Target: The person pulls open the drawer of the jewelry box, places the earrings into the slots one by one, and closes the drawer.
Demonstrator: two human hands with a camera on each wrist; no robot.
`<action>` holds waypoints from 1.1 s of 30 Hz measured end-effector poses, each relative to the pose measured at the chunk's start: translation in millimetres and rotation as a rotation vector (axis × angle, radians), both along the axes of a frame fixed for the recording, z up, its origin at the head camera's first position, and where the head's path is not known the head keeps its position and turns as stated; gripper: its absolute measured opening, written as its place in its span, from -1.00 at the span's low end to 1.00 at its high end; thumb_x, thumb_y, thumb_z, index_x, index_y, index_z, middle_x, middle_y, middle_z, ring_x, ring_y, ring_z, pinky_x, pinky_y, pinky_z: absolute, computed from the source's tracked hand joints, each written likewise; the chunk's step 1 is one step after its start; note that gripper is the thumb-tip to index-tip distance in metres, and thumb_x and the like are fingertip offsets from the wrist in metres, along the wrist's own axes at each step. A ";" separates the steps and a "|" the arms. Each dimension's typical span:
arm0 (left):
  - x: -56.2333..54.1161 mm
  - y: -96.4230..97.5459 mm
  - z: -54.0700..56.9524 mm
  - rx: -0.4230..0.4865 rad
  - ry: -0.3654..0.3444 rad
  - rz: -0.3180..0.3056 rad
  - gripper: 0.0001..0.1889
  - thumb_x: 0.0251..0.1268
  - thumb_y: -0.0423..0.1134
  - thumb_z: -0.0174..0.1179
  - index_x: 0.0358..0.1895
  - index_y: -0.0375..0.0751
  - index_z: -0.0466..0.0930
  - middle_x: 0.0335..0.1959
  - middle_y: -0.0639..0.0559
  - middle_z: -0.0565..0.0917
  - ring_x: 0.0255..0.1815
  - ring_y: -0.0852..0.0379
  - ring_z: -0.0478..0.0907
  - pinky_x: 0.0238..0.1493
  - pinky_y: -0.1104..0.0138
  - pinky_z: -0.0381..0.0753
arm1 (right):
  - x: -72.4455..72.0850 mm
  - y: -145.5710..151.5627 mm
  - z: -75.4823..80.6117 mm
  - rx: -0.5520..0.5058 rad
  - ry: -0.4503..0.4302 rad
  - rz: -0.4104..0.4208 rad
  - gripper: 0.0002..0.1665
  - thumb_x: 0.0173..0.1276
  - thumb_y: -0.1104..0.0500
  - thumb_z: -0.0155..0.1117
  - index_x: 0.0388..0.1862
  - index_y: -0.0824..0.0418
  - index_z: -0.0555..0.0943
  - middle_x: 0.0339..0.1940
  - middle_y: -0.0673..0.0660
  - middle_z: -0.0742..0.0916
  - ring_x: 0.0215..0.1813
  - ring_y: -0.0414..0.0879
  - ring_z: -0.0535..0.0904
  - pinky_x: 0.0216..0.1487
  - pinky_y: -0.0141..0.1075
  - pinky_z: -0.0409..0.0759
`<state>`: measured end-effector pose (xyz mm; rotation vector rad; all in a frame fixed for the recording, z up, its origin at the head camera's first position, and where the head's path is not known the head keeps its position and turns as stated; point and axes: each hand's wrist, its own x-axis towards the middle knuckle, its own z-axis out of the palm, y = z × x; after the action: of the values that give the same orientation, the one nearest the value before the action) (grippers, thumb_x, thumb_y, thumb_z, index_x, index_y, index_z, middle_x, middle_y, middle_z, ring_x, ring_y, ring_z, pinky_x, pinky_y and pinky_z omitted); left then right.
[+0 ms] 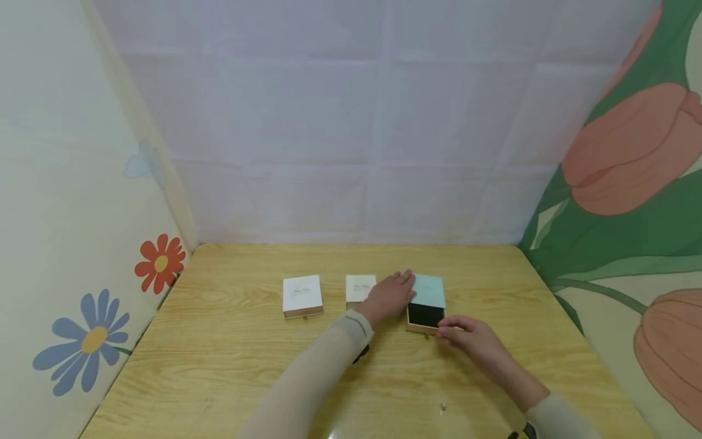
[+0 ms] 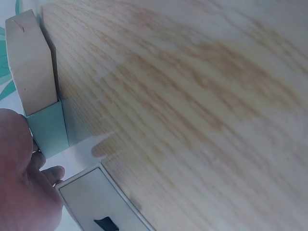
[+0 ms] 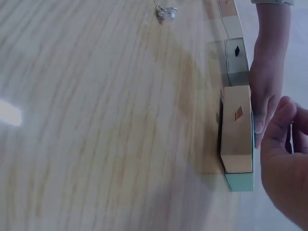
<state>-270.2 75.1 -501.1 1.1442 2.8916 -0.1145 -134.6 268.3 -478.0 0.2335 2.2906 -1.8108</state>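
A mint-green drawer box (image 1: 428,288) lies at the right of the row, its tan drawer (image 3: 237,144) pulled out toward the front and showing a black inside (image 1: 426,315). My left hand (image 1: 390,297) rests at the left side of its sleeve, fingers stretched out along the edge. By the front right corner of the drawer is my right hand (image 1: 474,341), with thumb and fingertips brought close together. In the right wrist view these fingers (image 3: 279,125) are bent above the box, and I cannot tell whether something small is between them.
Left of the mint box stands a cream box (image 1: 359,286), partly behind my left arm, with a dark tab (image 2: 107,224) on its front. A white box (image 1: 303,294) sits farther left. A small silvery piece of jewelry (image 3: 166,13) lies on the wooden table (image 1: 219,366) near the front.
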 end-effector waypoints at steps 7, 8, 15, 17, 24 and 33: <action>0.3 -0.1 -1.3 0.012 -0.015 0.006 -0.40 0.73 0.05 -0.45 0.65 -0.13 -0.05 0.67 0.01 -0.03 0.66 0.07 -0.01 0.63 0.27 0.01 | -4.8 2.8 2.8 0.053 0.007 0.006 -0.61 0.52 0.19 0.25 0.20 0.39 0.63 0.10 0.22 0.75 0.07 -0.15 0.69 0.15 -0.26 0.69; 0.8 -0.3 -0.7 0.013 -0.019 0.005 -0.40 0.73 0.04 -0.44 0.65 -0.14 -0.05 0.67 0.01 -0.03 0.66 0.07 -0.01 0.63 0.27 0.01 | -5.1 3.3 3.3 0.039 0.012 0.012 -0.60 0.52 0.20 0.23 0.22 0.42 0.61 0.10 0.23 0.75 0.07 -0.15 0.70 0.17 -0.24 0.68; 0.8 -0.5 -0.2 0.027 -0.041 0.011 -0.40 0.73 0.04 -0.44 0.65 -0.12 -0.06 0.68 0.02 -0.04 0.66 0.06 -0.01 0.64 0.28 -0.01 | -10.7 6.3 6.5 -0.013 0.058 0.023 -0.51 0.51 0.23 0.24 0.30 0.49 0.52 0.18 0.25 0.71 0.00 -0.26 0.70 0.13 -0.33 0.68; 0.2 -0.3 -0.5 0.026 -0.042 0.010 -0.40 0.73 0.04 -0.44 0.65 -0.12 -0.06 0.68 0.02 -0.04 0.66 0.06 -0.01 0.64 0.28 -0.01 | -12.7 7.5 7.0 -0.023 0.072 0.017 -0.51 0.50 0.24 0.25 0.29 0.51 0.51 0.18 0.25 0.70 -0.01 -0.27 0.70 0.10 -0.37 0.69; -1.0 -0.3 -2.4 0.006 -0.014 -0.005 -0.40 0.73 0.04 -0.45 0.65 -0.13 -0.05 0.68 0.01 -0.03 0.66 0.08 -0.02 0.63 0.27 0.02 | -17.5 9.8 9.8 0.084 0.075 -0.011 -0.52 0.51 0.08 0.28 0.19 0.44 0.58 -0.01 0.16 0.74 -0.03 -0.15 0.68 0.04 -0.35 0.71; -2.3 -0.4 -3.0 0.006 -0.029 -0.010 -0.40 0.73 0.04 -0.48 0.65 -0.14 -0.09 0.68 0.00 -0.06 0.67 0.08 -0.05 0.64 0.25 -0.02 | -25.9 11.2 12.6 0.169 0.053 -0.050 -0.51 0.52 -0.03 0.25 0.15 0.36 0.60 -0.11 0.25 0.70 -0.12 -0.01 0.61 -0.10 -0.30 0.72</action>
<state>-272.5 74.7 -504.1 1.1515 2.8634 -0.0881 -160.6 279.5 -465.4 0.2758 2.4988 -1.6655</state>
